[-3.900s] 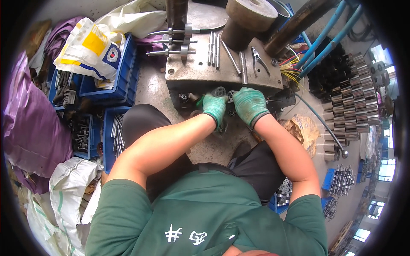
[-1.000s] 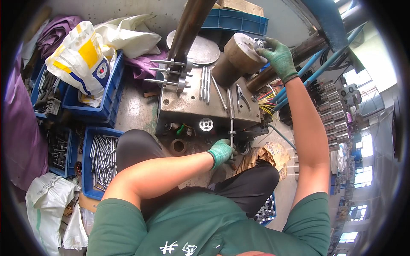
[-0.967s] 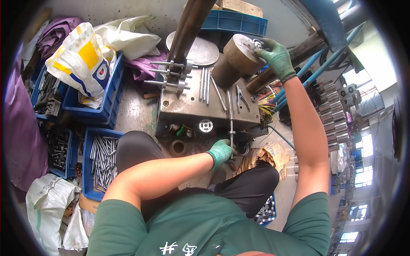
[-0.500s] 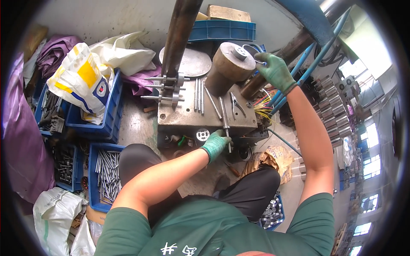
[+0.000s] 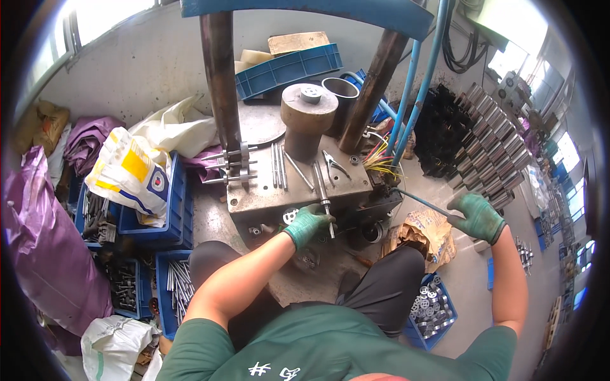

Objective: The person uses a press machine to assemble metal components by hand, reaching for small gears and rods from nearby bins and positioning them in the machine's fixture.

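Note:
My left hand (image 5: pixel 307 224), in a green glove, is closed around the lower part of a steel shaft (image 5: pixel 321 184). The shaft lies across the front edge of the metal press table (image 5: pixel 254 202), its tip sticking out past the edge. My right hand (image 5: pixel 478 218), gloved too, is closed on the outer end of a long lever (image 5: pixel 419 199) that comes from the table's right side. On the table stands a thick round steel block (image 5: pixel 302 130) topped by a small spoked metal disc (image 5: pixel 311 94). Pliers (image 5: pixel 335 165) lie right of the shaft.
Several thin rods (image 5: pixel 279 166) lie left of the block; shafts with discs (image 5: pixel 235 164) stand by the left post (image 5: pixel 221 82). A blue bin of discs (image 5: pixel 432 311) is beside my right leg, a bin of rods (image 5: pixel 178 286) at left. Brown paper (image 5: pixel 427 233) lies right of the table.
My right hand has moved from beside the top of the thick block down to the lever. My left hand stays on the shaft. The whole view has shifted.

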